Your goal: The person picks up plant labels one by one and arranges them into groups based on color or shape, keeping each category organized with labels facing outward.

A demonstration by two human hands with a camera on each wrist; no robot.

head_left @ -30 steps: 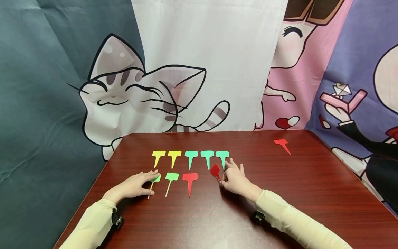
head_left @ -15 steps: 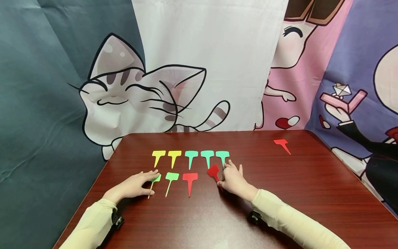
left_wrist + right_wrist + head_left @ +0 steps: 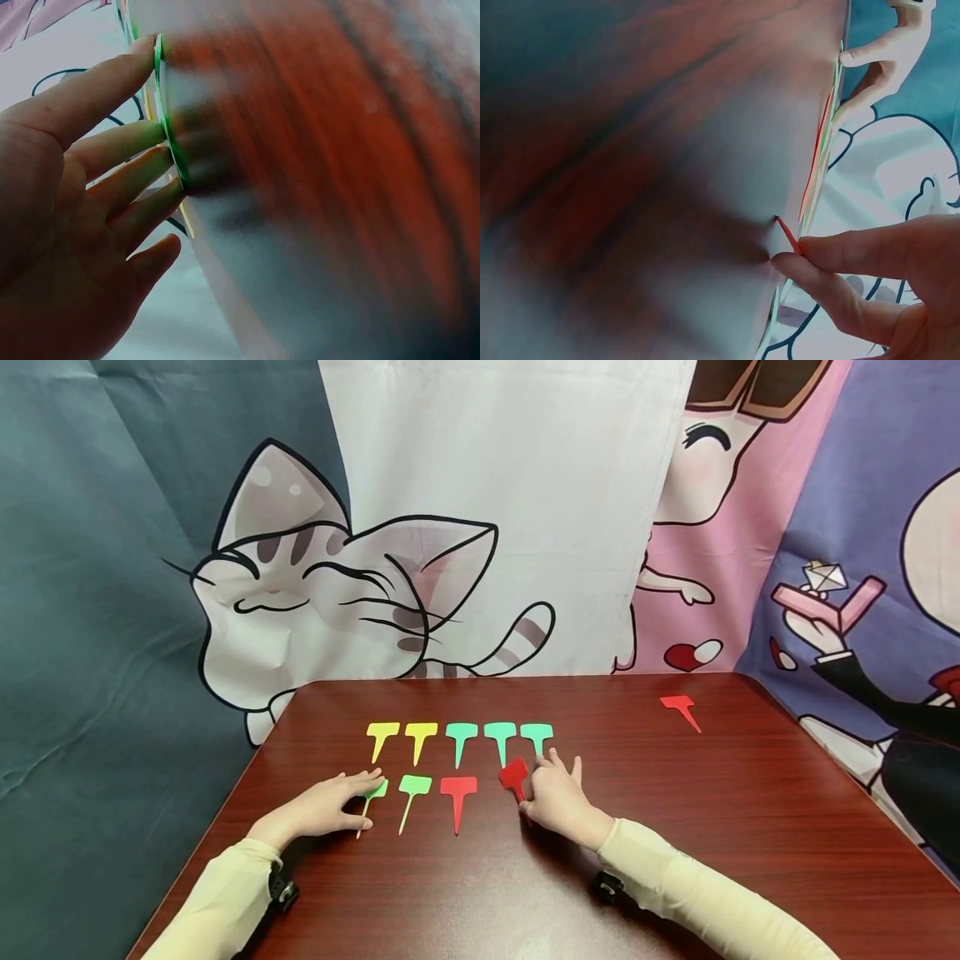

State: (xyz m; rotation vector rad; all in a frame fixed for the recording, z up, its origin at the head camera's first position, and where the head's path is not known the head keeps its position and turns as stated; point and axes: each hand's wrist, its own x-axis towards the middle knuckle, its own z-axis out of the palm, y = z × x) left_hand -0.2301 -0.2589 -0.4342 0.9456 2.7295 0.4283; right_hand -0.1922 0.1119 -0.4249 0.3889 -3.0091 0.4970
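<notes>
My left hand [image 3: 322, 808] rests with fairly straight fingers on a green T-shaped plant label [image 3: 378, 791] at the left end of the front row. In the left wrist view, thumb and fingertips touch that green label [image 3: 166, 120]. Between thumb and finger, my right hand [image 3: 564, 806] pinches a red plant label [image 3: 513, 774], tilted, its stem partly hidden by the hand. The right wrist view shows the pinched red label [image 3: 787, 235] edge-on. Between the hands lie a second green label [image 3: 416, 786] and a flat red label [image 3: 458, 788].
Behind the front row lie two yellow labels [image 3: 383, 730] and three teal labels [image 3: 462, 730], the rightmost partly covered by my right hand. Another red label [image 3: 678, 703] lies far right on the brown table [image 3: 465, 902]. A printed cloth [image 3: 570, 460] hangs behind.
My right hand has moved slightly left with the red label, whose head has turned to show more of its face. The left hand has stayed put.
</notes>
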